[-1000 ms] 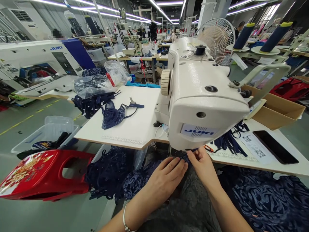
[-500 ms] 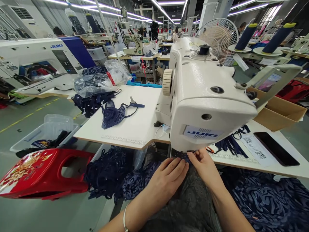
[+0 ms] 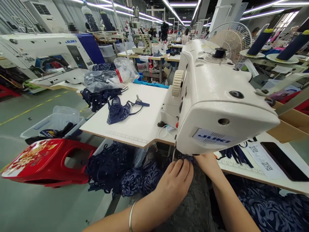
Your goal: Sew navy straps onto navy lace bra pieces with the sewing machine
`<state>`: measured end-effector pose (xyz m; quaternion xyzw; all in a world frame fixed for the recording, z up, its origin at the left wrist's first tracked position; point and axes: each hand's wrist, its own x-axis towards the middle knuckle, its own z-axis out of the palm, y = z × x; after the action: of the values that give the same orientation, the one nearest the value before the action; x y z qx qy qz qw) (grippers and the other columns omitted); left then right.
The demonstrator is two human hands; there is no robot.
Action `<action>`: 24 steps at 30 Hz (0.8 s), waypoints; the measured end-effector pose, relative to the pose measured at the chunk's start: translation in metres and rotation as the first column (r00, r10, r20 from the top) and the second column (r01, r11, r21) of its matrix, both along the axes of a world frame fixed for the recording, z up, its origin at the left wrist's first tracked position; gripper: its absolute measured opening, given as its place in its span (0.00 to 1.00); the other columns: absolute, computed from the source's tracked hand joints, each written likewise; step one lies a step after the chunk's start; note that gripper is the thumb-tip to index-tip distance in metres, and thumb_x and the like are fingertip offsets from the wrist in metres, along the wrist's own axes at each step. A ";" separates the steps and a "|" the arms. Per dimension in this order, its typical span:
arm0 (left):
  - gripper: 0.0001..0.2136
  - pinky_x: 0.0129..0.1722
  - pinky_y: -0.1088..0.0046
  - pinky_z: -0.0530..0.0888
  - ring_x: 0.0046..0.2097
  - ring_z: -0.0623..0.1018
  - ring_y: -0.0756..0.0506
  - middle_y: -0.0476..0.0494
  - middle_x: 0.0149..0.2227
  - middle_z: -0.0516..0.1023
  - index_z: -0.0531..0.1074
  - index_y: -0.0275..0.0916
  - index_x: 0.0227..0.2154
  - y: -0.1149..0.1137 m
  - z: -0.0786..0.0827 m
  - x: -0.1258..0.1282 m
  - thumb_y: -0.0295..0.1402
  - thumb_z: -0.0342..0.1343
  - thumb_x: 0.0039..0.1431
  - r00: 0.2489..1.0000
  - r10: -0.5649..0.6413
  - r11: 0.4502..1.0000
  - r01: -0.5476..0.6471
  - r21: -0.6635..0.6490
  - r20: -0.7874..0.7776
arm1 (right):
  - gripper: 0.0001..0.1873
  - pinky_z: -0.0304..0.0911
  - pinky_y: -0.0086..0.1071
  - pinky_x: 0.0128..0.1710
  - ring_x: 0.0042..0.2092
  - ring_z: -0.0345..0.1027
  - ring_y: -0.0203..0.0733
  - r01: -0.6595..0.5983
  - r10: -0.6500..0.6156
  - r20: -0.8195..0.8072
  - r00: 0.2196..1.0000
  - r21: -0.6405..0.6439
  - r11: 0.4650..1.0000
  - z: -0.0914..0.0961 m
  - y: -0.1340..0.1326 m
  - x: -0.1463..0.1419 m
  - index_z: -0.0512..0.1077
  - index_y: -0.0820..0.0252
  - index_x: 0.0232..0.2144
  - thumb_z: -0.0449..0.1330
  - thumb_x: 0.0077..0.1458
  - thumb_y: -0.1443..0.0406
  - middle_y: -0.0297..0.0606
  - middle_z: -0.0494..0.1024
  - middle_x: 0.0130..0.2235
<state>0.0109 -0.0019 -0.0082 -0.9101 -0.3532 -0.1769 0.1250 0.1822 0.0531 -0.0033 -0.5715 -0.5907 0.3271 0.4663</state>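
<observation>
My left hand (image 3: pixel 176 178), with a bangle at the wrist, is closed on a piece of navy fabric (image 3: pixel 185 157) just below the head of the white sewing machine (image 3: pixel 231 119). Only a small part of that fabric shows. Its fingers hidden behind the machine head, my right hand (image 3: pixel 205 161) reaches in from the right beside the fabric. The needle area is out of sight. A navy bra (image 3: pixel 118 111) with its strap and a small pair of thread snips (image 3: pixel 140 102) lie on the white tabletop (image 3: pixel 149 93) to the left.
Heaped navy garments (image 3: pixel 108 167) hang below the table's left edge, and more patterned navy pieces (image 3: pixel 270 203) lie at right. Navy straps (image 3: pixel 238 154), a paper with codes (image 3: pixel 260 158) and a phone (image 3: pixel 287 161) rest on the right tabletop. A red stool (image 3: pixel 50 161) stands left.
The view has turned left and closer to the machine. My right hand's fingers have gone behind the machine head; my left hand stays on the fabric, its fingers more bent.
</observation>
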 end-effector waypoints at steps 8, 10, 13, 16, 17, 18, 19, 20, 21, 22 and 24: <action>0.15 0.49 0.65 0.71 0.49 0.73 0.41 0.36 0.51 0.74 0.69 0.28 0.53 0.000 0.000 0.007 0.28 0.48 0.66 0.998 0.048 0.994 -0.052 0.093 0.043 | 0.06 0.69 0.41 0.43 0.44 0.72 0.49 0.003 -0.004 -0.025 1.000 -0.032 0.999 -0.020 0.019 0.016 0.76 0.55 0.35 0.63 0.55 0.61 0.40 0.80 0.41; 0.15 0.49 0.64 0.71 0.49 0.73 0.41 0.36 0.51 0.74 0.69 0.28 0.52 0.000 0.000 0.008 0.29 0.49 0.66 0.998 0.052 0.994 -0.056 0.092 0.047 | 0.10 0.69 0.40 0.45 0.45 0.71 0.44 0.008 -0.009 -0.019 1.000 -0.038 0.999 -0.022 0.019 0.016 0.74 0.57 0.42 0.58 0.61 0.59 0.40 0.76 0.48; 0.16 0.49 0.64 0.71 0.50 0.72 0.40 0.36 0.52 0.73 0.69 0.28 0.53 0.000 -0.002 0.009 0.29 0.50 0.65 0.998 0.047 0.995 -0.051 0.085 0.045 | 0.14 0.69 0.42 0.47 0.48 0.70 0.43 0.015 -0.016 -0.018 1.000 -0.037 0.999 -0.022 0.015 0.012 0.70 0.57 0.50 0.56 0.64 0.59 0.42 0.71 0.53; 0.17 0.49 0.64 0.70 0.50 0.72 0.40 0.36 0.52 0.73 0.68 0.28 0.54 0.000 -0.003 0.009 0.30 0.50 0.65 0.998 0.054 0.996 -0.057 0.071 0.035 | 0.15 0.69 0.43 0.47 0.48 0.70 0.44 0.022 -0.022 -0.020 1.000 -0.027 0.999 -0.018 0.009 0.008 0.69 0.58 0.51 0.57 0.64 0.59 0.42 0.71 0.53; 0.17 0.49 0.63 0.70 0.50 0.72 0.40 0.36 0.52 0.72 0.68 0.28 0.54 -0.001 -0.003 0.010 0.30 0.50 0.65 0.998 0.060 0.996 -0.062 0.067 0.031 | 0.15 0.69 0.43 0.47 0.48 0.70 0.44 0.023 -0.024 -0.019 1.000 -0.024 0.999 -0.017 0.008 0.007 0.69 0.58 0.51 0.57 0.64 0.59 0.42 0.71 0.53; 0.17 0.49 0.63 0.70 0.50 0.72 0.40 0.36 0.52 0.72 0.68 0.28 0.54 -0.001 -0.003 0.010 0.30 0.50 0.65 0.998 0.064 0.996 -0.065 0.064 0.026 | 0.15 0.69 0.43 0.47 0.48 0.70 0.44 0.025 -0.026 -0.017 1.000 -0.021 0.999 -0.016 0.008 0.007 0.69 0.58 0.50 0.57 0.64 0.59 0.42 0.71 0.53; 0.17 0.49 0.63 0.70 0.50 0.72 0.40 0.36 0.53 0.72 0.68 0.28 0.54 -0.001 -0.003 0.010 0.30 0.50 0.65 0.998 0.067 0.996 -0.068 0.063 0.023 | 0.15 0.69 0.42 0.47 0.48 0.70 0.44 0.028 -0.028 -0.013 1.000 -0.018 0.999 -0.015 0.008 0.006 0.69 0.58 0.50 0.56 0.64 0.60 0.42 0.71 0.53; 0.17 0.49 0.63 0.70 0.50 0.72 0.40 0.36 0.53 0.72 0.67 0.28 0.54 -0.001 -0.004 0.010 0.30 0.50 0.65 0.998 0.067 0.996 -0.068 0.063 0.022 | 0.14 0.69 0.42 0.47 0.48 0.70 0.43 0.030 -0.030 -0.009 0.999 -0.016 0.999 -0.015 0.008 0.006 0.70 0.57 0.50 0.56 0.64 0.60 0.42 0.71 0.53; 0.17 0.50 0.63 0.70 0.50 0.71 0.40 0.36 0.53 0.72 0.67 0.28 0.54 -0.001 -0.004 0.010 0.30 0.50 0.65 0.998 0.067 0.996 -0.068 0.063 0.023 | 0.14 0.69 0.42 0.47 0.48 0.70 0.43 0.034 -0.034 -0.005 0.999 -0.013 0.999 -0.015 0.009 0.006 0.70 0.57 0.50 0.56 0.64 0.60 0.42 0.71 0.53; 0.17 0.49 0.63 0.70 0.50 0.71 0.40 0.36 0.53 0.72 0.67 0.28 0.54 -0.001 -0.004 0.010 0.30 0.50 0.65 0.998 0.066 0.996 -0.067 0.063 0.024 | 0.14 0.69 0.42 0.47 0.48 0.70 0.43 0.038 -0.038 -0.002 0.999 -0.009 0.999 -0.015 0.009 0.006 0.70 0.57 0.50 0.56 0.64 0.59 0.42 0.71 0.53; 0.17 0.49 0.63 0.70 0.50 0.71 0.40 0.36 0.52 0.72 0.67 0.28 0.54 -0.001 -0.003 0.010 0.31 0.50 0.65 0.997 0.067 0.995 -0.069 0.068 0.028 | 0.14 0.69 0.42 0.47 0.48 0.70 0.44 0.047 -0.047 0.001 0.999 0.000 0.999 -0.015 0.009 0.006 0.70 0.57 0.50 0.56 0.64 0.59 0.42 0.71 0.53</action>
<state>0.0212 -0.0031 -0.0113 -0.8904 -0.3792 -0.1963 0.1576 0.1882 0.0624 -0.0186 -0.5856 -0.5773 0.3156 0.4735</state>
